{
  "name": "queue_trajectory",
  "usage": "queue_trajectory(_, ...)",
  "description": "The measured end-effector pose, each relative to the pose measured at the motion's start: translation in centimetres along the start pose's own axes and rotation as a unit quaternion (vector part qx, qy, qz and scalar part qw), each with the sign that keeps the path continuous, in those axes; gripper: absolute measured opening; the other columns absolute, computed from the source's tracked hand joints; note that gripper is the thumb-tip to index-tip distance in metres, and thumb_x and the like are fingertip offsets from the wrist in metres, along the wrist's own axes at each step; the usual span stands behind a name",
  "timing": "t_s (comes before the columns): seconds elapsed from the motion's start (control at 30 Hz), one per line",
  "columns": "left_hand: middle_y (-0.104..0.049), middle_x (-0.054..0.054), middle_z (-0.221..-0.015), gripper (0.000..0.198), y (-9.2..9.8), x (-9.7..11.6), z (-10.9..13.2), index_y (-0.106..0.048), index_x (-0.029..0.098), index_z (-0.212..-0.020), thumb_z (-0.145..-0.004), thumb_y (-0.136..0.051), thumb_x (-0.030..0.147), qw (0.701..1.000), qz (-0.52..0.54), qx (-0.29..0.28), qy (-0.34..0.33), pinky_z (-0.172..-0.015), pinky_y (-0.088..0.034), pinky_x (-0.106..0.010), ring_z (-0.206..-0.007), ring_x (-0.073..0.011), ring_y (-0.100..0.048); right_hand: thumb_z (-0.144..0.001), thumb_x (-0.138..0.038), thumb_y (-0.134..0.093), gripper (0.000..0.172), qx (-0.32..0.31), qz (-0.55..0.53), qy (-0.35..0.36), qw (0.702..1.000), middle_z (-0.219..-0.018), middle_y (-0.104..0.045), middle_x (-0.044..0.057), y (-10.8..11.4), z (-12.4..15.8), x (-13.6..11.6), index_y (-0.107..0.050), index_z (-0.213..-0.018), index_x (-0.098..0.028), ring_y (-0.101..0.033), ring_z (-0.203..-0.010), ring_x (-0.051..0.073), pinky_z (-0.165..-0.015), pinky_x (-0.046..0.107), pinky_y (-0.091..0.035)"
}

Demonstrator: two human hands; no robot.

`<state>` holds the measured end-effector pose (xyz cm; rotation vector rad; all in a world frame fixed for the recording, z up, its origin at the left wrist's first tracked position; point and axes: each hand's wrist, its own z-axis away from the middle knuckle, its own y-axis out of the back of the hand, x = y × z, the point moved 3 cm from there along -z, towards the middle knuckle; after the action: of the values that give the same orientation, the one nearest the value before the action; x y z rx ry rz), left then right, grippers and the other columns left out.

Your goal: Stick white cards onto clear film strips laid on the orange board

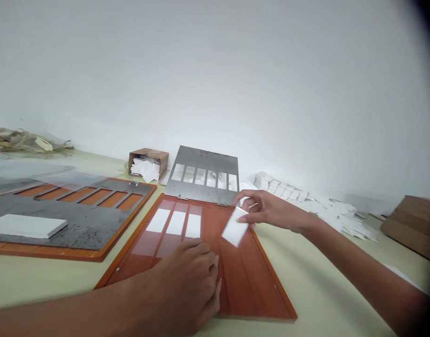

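My right hand (259, 209) pinches a white card (235, 228) between thumb and fingers, tilted above the right part of an orange-red board (245, 281). My left hand (196, 283) is over the lower middle of that board, its fingers curled together; whatever they may hold is hidden. Three white cards, among them the left one (159, 220), lie in a row on the board, with clear film strips around them. A grey metal frame (203, 157) with several rectangular cutouts is hinged to the board's far edge and stands raised.
To the left lies a second orange board with a grey frame (85, 229) down on it, bearing a white block (27, 226) and clear plastic sheets (65, 180). Behind are a cardboard box of paper (160, 161) and piled white cards (281, 188). A brown carton (413, 224) stands right.
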<state>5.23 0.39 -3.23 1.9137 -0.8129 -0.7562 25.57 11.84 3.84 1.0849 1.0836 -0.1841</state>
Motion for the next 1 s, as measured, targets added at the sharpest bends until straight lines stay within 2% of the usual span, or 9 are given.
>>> queue_trajectory(0.13,-0.069,-0.003,-0.076,0.025,0.2,0.0,-0.1,-0.069,0.019,-0.075,-0.091,-0.05,0.018,0.999,0.03,0.006,0.017,-0.073,-0.051,-0.041,-0.072,-0.0219,-0.062,-0.083,-0.045,-0.079,0.045,0.13,-0.058,-0.03,0.989,-0.071,-0.053,-0.004,2.9,5.5,4.3,-0.064,-0.122,-0.028,-0.053,-0.059,0.01,-0.054,0.024,-0.037)
queue_trajectory(0.27,-0.076,-0.007,-0.085,0.041,-0.5,-0.3,-0.1,-0.071,0.019,-0.074,-0.095,-0.036,0.017,0.997,0.008,0.077,0.012,-0.066,-0.051,-0.04,-0.066,-0.0217,-0.064,-0.078,-0.056,-0.079,0.048,0.303,-0.036,-0.079,0.949,-0.071,-0.063,0.005,7.0,8.2,11.2,-0.075,-0.103,-0.016,-0.059,-0.064,0.015,-0.057,0.026,-0.045)
queue_trajectory(0.37,-0.078,-0.009,-0.087,0.052,-1.7,-0.7,0.4,-0.076,0.019,-0.081,-0.1,-0.028,0.018,0.993,-0.024,0.111,-0.006,-0.067,-0.052,-0.041,-0.067,-0.0225,-0.067,-0.084,-0.063,-0.068,0.058,0.396,-0.005,-0.116,0.911,-0.105,-0.072,0.015,9.4,9.0,14.9,-0.072,-0.117,-0.015,-0.068,-0.07,0.017,-0.062,0.028,-0.052)
queue_trajectory(0.47,-0.079,-0.011,-0.103,0.049,-3.1,-1.2,1.2,-0.078,0.018,-0.104,-0.101,-0.03,0.021,0.993,-0.073,0.09,-0.025,-0.084,-0.053,-0.046,-0.091,-0.028,-0.072,-0.085,-0.065,-0.067,0.065,0.44,0.054,-0.146,0.884,-0.128,-0.068,0.011,10.2,9.5,16.2,-0.062,-0.138,-0.027,-0.065,-0.054,0.012,-0.065,0.031,-0.055)
queue_trajectory(0.6,-0.078,-0.013,-0.109,0.044,-3.8,-1.7,1.8,-0.076,0.018,-0.115,-0.101,-0.034,0.023,0.991,-0.109,0.055,-0.048,-0.09,-0.053,-0.049,-0.098,-0.0306,-0.071,-0.096,-0.062,-0.055,0.055,0.463,0.139,-0.157,0.861,-0.11,-0.075,0.006,9.4,9.3,16.4,-0.061,-0.137,-0.026,-0.055,-0.043,0.008,-0.067,0.032,-0.055)
queue_trajectory(0.7,-0.078,-0.012,-0.107,0.045,-3.4,-1.8,1.6,-0.076,0.019,-0.114,-0.102,-0.034,0.026,0.992,-0.107,0.054,-0.043,-0.086,-0.055,-0.047,-0.094,-0.0295,-0.072,-0.099,-0.053,-0.056,0.042,0.434,0.19,-0.145,0.869,-0.08,-0.073,0.002,8.4,8.3,16.5,-0.072,-0.1,-0.015,-0.058,-0.052,0.01,-0.07,0.031,-0.054)
queue_trajectory(0.8,-0.078,-0.011,-0.108,0.046,-3.2,-1.6,1.4,-0.077,0.02,-0.113,-0.103,-0.033,0.029,0.993,-0.103,0.047,-0.032,-0.086,-0.056,-0.046,-0.096,-0.0292,-0.072,-0.097,-0.047,-0.062,0.04,0.384,0.224,-0.111,0.889,-0.063,-0.064,-0.002,7.3,7.2,16.4,-0.067,-0.074,-0.015,-0.058,-0.058,0.011,-0.071,0.029,-0.051)
queue_trajectory(0.9,-0.078,-0.011,-0.107,0.048,-3.1,-1.4,1.4,-0.078,0.02,-0.109,-0.104,-0.03,0.028,0.995,-0.089,0.046,-0.019,-0.086,-0.056,-0.046,-0.097,-0.0291,-0.072,-0.096,-0.042,-0.06,0.04,0.34,0.231,-0.067,0.909,-0.06,-0.065,0.0,5.9,6.6,15.5,-0.069,-0.067,-0.016,-0.055,-0.055,0.012,-0.065,0.026,-0.046)
queue_trajectory(1.0,-0.078,-0.011,-0.106,0.049,-3.1,-1.5,1.5,-0.078,0.019,-0.111,-0.103,-0.03,0.026,0.996,-0.076,0.053,-0.008,-0.088,-0.055,-0.046,-0.097,-0.0284,-0.071,-0.096,-0.042,-0.058,0.037,0.304,0.221,-0.029,0.926,-0.065,-0.07,0.001,4.5,6.2,14.3,-0.076,-0.077,-0.016,-0.056,-0.057,0.012,-0.061,0.025,-0.043)
